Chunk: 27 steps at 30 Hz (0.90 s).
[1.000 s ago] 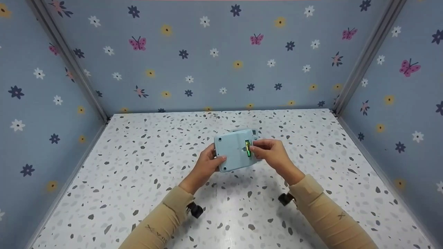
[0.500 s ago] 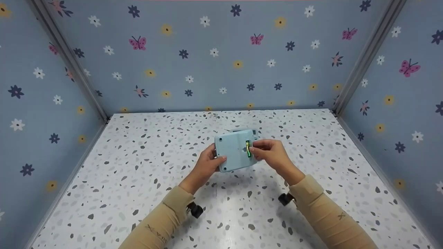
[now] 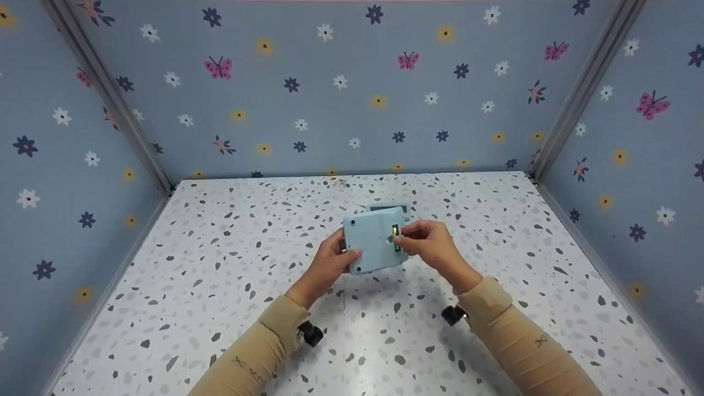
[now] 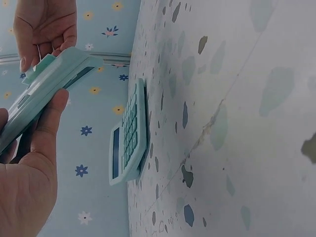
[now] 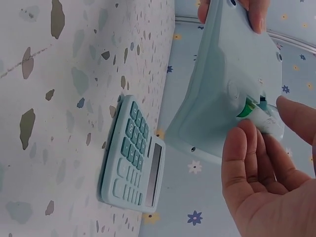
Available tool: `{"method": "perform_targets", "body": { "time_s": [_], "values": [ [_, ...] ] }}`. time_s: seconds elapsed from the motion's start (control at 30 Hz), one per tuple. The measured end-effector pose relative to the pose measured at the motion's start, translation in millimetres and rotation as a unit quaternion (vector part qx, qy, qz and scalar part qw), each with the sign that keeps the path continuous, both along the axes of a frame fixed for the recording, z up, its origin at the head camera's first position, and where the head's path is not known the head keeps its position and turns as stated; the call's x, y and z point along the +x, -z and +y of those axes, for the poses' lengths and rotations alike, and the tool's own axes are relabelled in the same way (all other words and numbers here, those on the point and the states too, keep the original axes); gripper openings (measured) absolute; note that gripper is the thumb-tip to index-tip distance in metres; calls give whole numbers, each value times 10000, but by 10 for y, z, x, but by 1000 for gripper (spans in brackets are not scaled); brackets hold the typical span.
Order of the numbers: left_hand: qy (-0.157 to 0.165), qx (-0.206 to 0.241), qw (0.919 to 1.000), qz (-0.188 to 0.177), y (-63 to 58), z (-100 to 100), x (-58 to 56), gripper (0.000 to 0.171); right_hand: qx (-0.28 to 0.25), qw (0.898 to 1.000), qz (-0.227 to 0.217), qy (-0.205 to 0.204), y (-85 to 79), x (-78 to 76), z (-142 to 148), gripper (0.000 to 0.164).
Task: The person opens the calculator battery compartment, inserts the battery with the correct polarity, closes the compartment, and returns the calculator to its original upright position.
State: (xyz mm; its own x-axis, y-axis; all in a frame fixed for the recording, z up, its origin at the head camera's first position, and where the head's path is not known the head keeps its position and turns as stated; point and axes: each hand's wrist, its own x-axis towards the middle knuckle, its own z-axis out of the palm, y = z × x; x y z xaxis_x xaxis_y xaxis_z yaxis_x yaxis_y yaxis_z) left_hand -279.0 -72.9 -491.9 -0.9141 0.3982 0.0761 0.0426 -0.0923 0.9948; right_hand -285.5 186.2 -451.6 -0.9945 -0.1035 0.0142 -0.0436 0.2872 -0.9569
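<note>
A light blue calculator (image 3: pixel 377 239), back side up, is held above the table by my left hand (image 3: pixel 331 257), thumb on its back and fingers beneath. A green battery (image 3: pixel 396 230) shows in its uncovered slot. My right hand (image 3: pixel 432 245) is at that slot. In the right wrist view, its thumb and fingers pinch a small pale battery cover (image 5: pixel 266 121) against the slot, with a bit of green battery (image 5: pixel 247 108) beside it. The left wrist view shows this cover (image 4: pixel 40 69) sticking out from the back. The cover is hidden in the head view.
A second light blue calculator (image 5: pixel 133 158) lies keys up on the speckled table (image 3: pixel 247 236), just behind the held one. Flower-patterned panels (image 3: pixel 352 88) stand at the back and both sides. Small black camera mounts (image 3: pixel 311 334) hang under both wrists.
The held calculator has shifted slightly to the right and tilted a little, so more of the second calculator's display shows behind it. My right thumb has shifted slightly over the battery.
</note>
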Motion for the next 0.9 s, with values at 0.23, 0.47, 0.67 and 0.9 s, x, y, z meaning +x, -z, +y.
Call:
{"method": "perform_targets", "body": {
  "time_s": [0.23,0.47,0.67,0.9],
  "values": [
    [-32,-83,10000,6,-5,15,0,66,84,9999,79,126,2,-15,-29,22],
    [-103,-159,9998,29,-20,40,23,64,290,9990,179,287,6,-31,-59,23],
    [-86,-192,9997,120,-13,58,36,63,412,9984,104,369,21,-49,-71,26],
    [-32,-204,9997,119,1,65,27,64,334,9990,-90,284,33,-73,-47,30]
  ]
}}
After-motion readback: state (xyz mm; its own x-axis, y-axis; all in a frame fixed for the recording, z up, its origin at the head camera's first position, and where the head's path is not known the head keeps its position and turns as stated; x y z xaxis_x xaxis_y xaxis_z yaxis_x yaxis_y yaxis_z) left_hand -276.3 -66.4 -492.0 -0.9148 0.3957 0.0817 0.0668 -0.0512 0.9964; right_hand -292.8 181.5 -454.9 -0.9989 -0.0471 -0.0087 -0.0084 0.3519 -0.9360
